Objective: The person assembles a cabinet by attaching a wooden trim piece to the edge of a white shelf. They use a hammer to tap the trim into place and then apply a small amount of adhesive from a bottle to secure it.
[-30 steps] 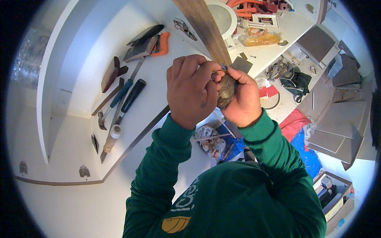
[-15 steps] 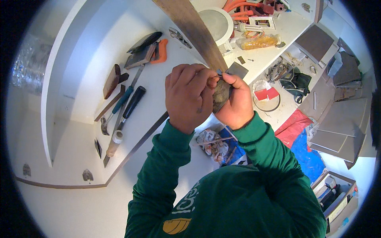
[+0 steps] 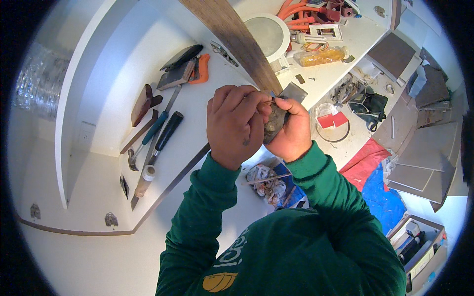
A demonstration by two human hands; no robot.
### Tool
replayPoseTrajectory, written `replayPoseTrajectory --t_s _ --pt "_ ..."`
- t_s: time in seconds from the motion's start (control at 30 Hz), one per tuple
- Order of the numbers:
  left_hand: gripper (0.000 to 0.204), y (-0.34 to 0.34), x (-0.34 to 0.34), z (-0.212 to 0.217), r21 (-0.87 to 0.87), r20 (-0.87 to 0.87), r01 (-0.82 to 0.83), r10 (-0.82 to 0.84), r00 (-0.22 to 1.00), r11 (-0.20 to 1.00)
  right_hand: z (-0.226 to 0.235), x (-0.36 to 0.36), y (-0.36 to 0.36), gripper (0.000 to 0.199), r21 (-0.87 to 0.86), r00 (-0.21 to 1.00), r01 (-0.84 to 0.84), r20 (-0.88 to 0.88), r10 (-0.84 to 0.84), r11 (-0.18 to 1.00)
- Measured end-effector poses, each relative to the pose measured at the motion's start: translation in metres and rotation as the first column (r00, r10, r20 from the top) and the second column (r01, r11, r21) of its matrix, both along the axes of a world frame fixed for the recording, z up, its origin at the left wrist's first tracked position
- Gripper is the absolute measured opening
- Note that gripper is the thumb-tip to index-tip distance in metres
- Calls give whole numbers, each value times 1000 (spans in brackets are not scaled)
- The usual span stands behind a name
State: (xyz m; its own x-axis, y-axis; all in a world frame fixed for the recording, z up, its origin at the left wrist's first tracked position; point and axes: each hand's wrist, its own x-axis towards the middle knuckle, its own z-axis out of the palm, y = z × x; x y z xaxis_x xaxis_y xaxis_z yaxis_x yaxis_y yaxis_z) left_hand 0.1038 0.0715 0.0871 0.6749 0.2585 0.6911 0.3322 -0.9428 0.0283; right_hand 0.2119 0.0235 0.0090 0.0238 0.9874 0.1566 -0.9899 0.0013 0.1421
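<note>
My right hand (image 3: 292, 129) is closed round a flat grey piece with a rough brownish patch (image 3: 295, 92); its kind is unclear. One square corner of the piece sticks out beyond my thumb. My left hand (image 3: 236, 126) is closed against the piece's left side, fingers bent and pinched together near my right thumb. Whatever those fingertips pinch is hidden. Both hands are raised over the edge of the white shelf, in front of an upright brown board edge (image 3: 242, 42). Left of them lie a hammer with a teal handle (image 3: 154, 129) and a black-handled tool (image 3: 168, 130).
An orange-handled tool (image 3: 201, 69) lies behind the hammer. On the right-hand shelf are a round white lamp (image 3: 266, 37), orange tubing (image 3: 296, 12) and a clear bottle of yellowish bits (image 3: 321, 56). Below sit crumpled wrapping (image 3: 266, 183) and a blue sheet (image 3: 377, 197).
The view has shifted slightly. My hands stay together at the grey piece, which has turned a little, and my left fingertips have moved slightly along it.
</note>
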Motion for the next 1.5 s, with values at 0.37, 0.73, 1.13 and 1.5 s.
replayPoseTrajectory --t_s 0.37,0.73,1.13,1.5 --pt "28 -1 -1 2 1 -16 2 -2 1000 1000 -2 1 2 14 7 1000 20 -5 -20 1000" --pt "30 -9 0 7 -5 -3 13 -13 1000 1000 10 8 -12 17 -230 945 171 315 -94 958" --pt "30 2 -3 -3 97 -11 -19 20 1000 995 24 19 -8 13 -367 810 272 587 -5 890" --pt "27 -3 -5 -1 119 -23 -33 36 999 992 27 17 -6 14 -397 884 217 468 -7 892"
